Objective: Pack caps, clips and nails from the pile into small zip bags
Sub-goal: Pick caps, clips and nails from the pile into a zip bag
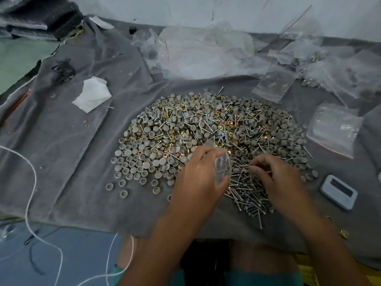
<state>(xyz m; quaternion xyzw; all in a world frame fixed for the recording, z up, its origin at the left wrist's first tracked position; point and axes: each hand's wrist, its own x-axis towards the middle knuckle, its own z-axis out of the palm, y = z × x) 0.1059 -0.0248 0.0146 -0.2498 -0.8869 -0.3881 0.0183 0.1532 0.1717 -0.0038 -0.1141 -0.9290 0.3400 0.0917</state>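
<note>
A wide pile (206, 129) of grey round caps, brass square clips and silver nails lies on a grey cloth (82, 141). My left hand (198, 178) grips a small clear zip bag (221, 166) upright at the pile's near edge. My right hand (276, 178) is just right of the bag, its fingers pinching thin nails (247, 167) and pointing them toward the bag. A heap of loose nails (247, 195) lies between and below the hands.
A stack of empty zip bags (334, 131) lies right of the pile, filled bags (309, 65) at the back right, crumpled plastic (206, 52) behind. A small grey box (339, 191) sits near my right hand. White paper (92, 93) and a white cord (31, 182) lie left.
</note>
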